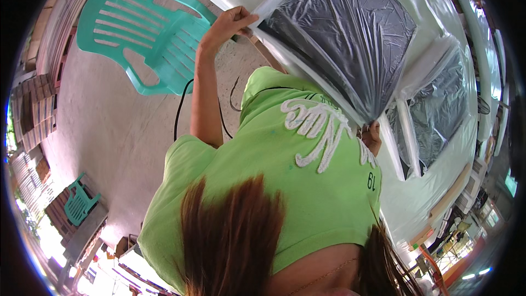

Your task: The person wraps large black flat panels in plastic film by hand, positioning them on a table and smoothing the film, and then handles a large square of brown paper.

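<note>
A dark grey panel under wrinkled clear plastic film [345, 27] lies in front of me, with pale edges round it. My left hand [229, 26] pinches the film at its left corner, thumb and fingers together. At the near corner, where the folds of the film run together, my right hand [372, 138] is closed on the film; my shirt hides part of it. To the right is a second dark panel under clear film [435, 112], with white strips [410, 131] along its near side. Both sit on a glossy white surface [433, 13].
A green plastic chair [148, 35] stands at the left, close to my left arm. A black cable [179, 111] hangs beside that arm. Stacked boards [34, 107] line the far left. Another green chair [81, 203] is at the lower left. Cluttered shelving [471, 192] runs along the right.
</note>
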`<state>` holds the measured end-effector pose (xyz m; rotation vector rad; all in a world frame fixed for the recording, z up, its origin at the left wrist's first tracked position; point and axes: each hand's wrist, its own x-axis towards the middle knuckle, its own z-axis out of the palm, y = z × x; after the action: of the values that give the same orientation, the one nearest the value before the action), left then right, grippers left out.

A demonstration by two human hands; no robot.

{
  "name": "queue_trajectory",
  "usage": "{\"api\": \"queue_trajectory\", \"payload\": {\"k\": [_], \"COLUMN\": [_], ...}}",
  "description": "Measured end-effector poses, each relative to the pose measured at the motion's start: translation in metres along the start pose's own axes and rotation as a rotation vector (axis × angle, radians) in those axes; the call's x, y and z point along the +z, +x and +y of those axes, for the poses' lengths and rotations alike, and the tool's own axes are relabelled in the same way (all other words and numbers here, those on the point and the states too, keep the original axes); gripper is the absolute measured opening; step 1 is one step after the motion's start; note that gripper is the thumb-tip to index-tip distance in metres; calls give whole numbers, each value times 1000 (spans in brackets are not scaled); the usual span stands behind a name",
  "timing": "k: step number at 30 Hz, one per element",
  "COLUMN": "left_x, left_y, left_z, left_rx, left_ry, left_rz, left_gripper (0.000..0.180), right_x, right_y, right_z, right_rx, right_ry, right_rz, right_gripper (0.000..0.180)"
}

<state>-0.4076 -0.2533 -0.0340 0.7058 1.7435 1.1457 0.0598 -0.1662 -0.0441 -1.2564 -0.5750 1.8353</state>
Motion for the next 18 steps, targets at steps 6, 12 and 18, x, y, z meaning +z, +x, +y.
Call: {"api": "queue_trajectory", "payload": {"k": [6, 12, 18], "left_x": [-12, 9, 53], "left_y": [37, 109, 170], "left_z": [-49, -23, -10], "left_rx": [-32, 315, 177], "left_ry": [475, 447, 332], "left_rz": [-23, 245, 152], "left_gripper": [38, 52, 68], "right_x": [-30, -15, 10], "right_y": [34, 104, 147], "right_z": [4, -8, 4], "right_rx": [-62, -357, -624], "right_ry": [-1123, -1195, -1446], "right_rz": [-217, -17, 212], "right_gripper": [23, 55, 88]}}
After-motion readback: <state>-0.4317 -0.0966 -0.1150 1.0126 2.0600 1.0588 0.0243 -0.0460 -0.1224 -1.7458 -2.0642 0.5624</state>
